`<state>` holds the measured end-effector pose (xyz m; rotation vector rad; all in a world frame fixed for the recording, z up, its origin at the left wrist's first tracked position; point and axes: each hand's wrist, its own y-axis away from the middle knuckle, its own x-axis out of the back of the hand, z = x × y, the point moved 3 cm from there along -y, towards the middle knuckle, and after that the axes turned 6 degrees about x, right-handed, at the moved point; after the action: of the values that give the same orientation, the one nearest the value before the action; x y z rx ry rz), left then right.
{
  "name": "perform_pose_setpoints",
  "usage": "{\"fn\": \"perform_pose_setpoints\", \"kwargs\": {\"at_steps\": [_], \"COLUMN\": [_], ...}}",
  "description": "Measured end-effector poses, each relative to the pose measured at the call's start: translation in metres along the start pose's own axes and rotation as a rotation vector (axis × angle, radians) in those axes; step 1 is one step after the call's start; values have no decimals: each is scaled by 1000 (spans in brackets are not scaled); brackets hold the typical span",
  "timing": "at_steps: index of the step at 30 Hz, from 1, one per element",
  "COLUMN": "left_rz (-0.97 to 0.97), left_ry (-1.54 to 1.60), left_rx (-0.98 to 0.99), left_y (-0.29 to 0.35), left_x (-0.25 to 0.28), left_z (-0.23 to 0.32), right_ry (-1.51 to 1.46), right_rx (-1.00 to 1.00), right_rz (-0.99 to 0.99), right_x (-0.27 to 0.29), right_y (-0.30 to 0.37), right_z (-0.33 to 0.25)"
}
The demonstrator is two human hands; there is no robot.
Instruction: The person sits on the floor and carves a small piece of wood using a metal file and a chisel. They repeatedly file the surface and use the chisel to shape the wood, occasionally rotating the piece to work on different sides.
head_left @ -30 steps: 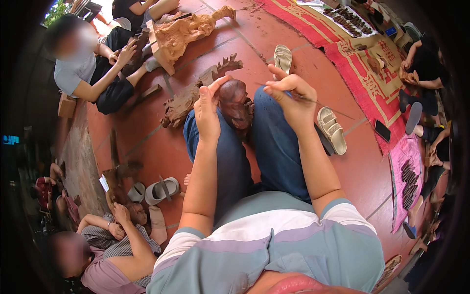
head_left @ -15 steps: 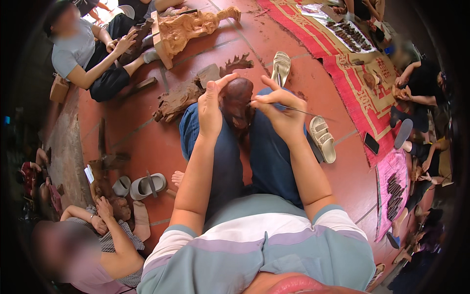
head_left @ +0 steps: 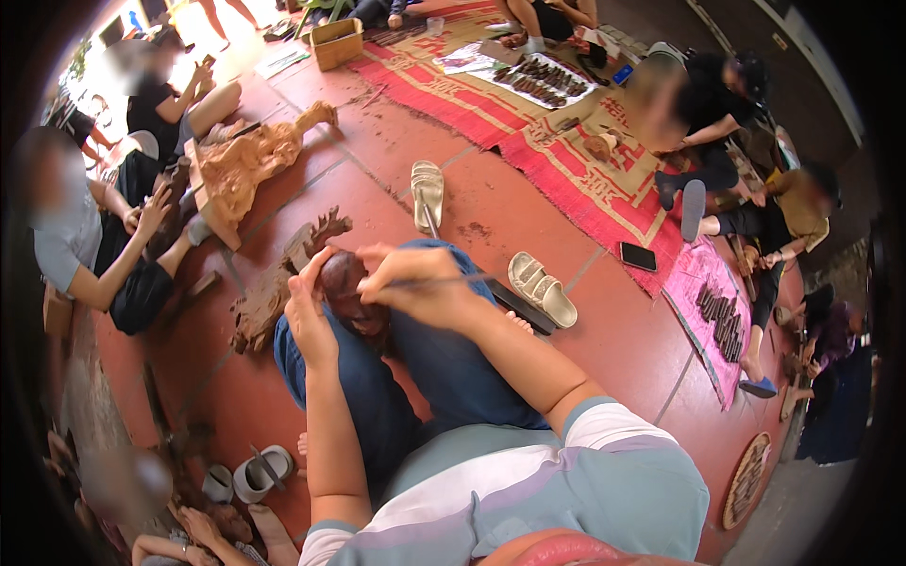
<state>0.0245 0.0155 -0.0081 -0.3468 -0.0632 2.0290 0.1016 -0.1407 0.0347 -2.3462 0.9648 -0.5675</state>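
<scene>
The brown wood carving (head_left: 341, 276) sits between knees in blue jeans (head_left: 448, 373); the left hand (head_left: 311, 316) lies along its left side, fingers outstretched; the right hand (head_left: 420, 291) pinches a thin tool (head_left: 467, 278) in its fingers, too blurred to tell whether its tip touches the wood; a rough wood chunk (head_left: 269, 307) lies just left.

We locate a carving (head_left: 342, 280) between left hand (head_left: 310, 307) and right hand (head_left: 421, 289); a wood piece (head_left: 267, 304) left of both; one sandal (head_left: 427, 175) beyond the right hand; and, farther right, a phone (head_left: 638, 256) on a mat (head_left: 564, 186).
</scene>
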Motion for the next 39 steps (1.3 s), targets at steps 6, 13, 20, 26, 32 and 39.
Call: {"fn": "perform_pose_setpoints", "kwargs": {"at_steps": [6, 13, 20, 26, 32, 39], "left_rz": [19, 35, 10, 35, 42, 23], "left_ry": [-20, -15, 10, -28, -33, -17], "left_rx": [-17, -33, -36, -62, -64, -67], "left_y": [0, -2, -3, -2, -1, -3], "left_x": [-4, -7, -7, -6, -7, -7], "left_z": [5, 4, -1, 2, 4, 1], "right_ry": [-214, -269, -161, -274, -162, -183], "right_rx": [-56, -93, -131, -104, -96, -183], "right_rz": [309, 231, -18, 227, 180, 92], "right_x": [16, 22, 14, 35, 28, 21], "right_y": [11, 1, 3, -1, -2, 0], "right_z": [17, 20, 19, 18, 16, 14]}}
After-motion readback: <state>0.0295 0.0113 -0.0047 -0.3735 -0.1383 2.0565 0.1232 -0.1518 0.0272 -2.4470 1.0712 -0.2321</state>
